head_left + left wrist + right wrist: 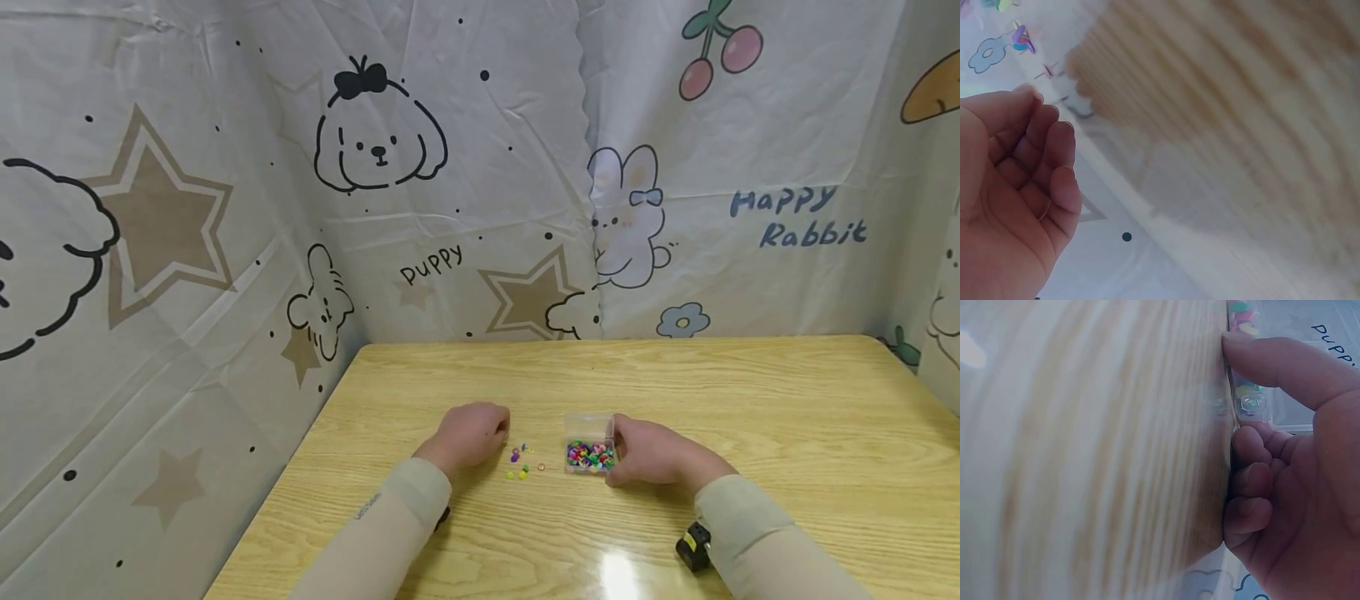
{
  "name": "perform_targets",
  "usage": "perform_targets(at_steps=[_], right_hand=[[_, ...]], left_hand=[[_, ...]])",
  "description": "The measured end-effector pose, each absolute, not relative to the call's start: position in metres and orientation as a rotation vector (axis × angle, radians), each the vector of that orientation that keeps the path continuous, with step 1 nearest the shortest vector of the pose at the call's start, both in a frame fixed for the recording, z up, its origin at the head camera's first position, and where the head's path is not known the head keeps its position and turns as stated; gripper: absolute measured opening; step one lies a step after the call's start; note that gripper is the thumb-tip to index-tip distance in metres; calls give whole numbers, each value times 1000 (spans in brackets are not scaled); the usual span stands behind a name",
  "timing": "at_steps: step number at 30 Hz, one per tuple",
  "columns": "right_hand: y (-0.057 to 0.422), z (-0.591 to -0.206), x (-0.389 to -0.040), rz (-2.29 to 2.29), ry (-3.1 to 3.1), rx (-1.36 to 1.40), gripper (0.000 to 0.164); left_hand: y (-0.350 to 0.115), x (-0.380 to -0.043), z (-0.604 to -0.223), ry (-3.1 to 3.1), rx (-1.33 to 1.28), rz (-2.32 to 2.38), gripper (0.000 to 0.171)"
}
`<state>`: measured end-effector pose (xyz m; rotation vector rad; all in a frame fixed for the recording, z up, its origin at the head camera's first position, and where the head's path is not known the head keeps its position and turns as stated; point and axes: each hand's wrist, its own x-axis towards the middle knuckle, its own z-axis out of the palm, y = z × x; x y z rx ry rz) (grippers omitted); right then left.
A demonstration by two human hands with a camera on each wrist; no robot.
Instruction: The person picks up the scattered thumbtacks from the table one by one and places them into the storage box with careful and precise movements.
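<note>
A small clear plastic box (589,467) with its lid (588,427) up stands on the table, filled with small colourful round-headed pieces (590,454). My right hand (651,452) grips the right side of the box, thumb toward the front. In the right wrist view the thumb (1279,362) lies along the box, with the other fingers curled beneath. Several loose pieces (522,475) lie left of the box, one of them purple (1023,39) in the left wrist view. Beside them is my left hand (471,432), fingers curled, thumb and index fingertips together; nothing shows between them.
The wooden table (712,392) reaches back to a printed cloth curtain (465,192) hung behind and along the sides. A black wrist device (693,547) sits below the right sleeve.
</note>
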<state>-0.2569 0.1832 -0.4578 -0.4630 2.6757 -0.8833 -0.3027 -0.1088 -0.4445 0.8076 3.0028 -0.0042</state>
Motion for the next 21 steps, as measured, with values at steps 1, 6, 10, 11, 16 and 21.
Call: perform_targets(at_steps=[1, 6, 10, 11, 16, 21], right_hand=[[183, -458, -257, -881, 2676, -464, 51], [184, -459, -258, -882, 2673, -475, 51], [184, -459, -258, -888, 2672, -476, 51], [184, -459, -259, -891, 2671, -474, 51], [184, -459, -258, -895, 2668, -475, 51], [184, -457, -257, -902, 2664, -478, 50]], left_hand=[[-108, -302, -444, 3003, 810, 4, 15], [-101, -300, -440, 2990, 849, 41, 16], [-95, -296, -439, 2969, 911, 60, 18], [-93, -294, -438, 2964, 927, 59, 18], [-81, -289, -440, 2951, 1018, 24, 15], [-70, -286, -443, 2955, 1117, -10, 12]])
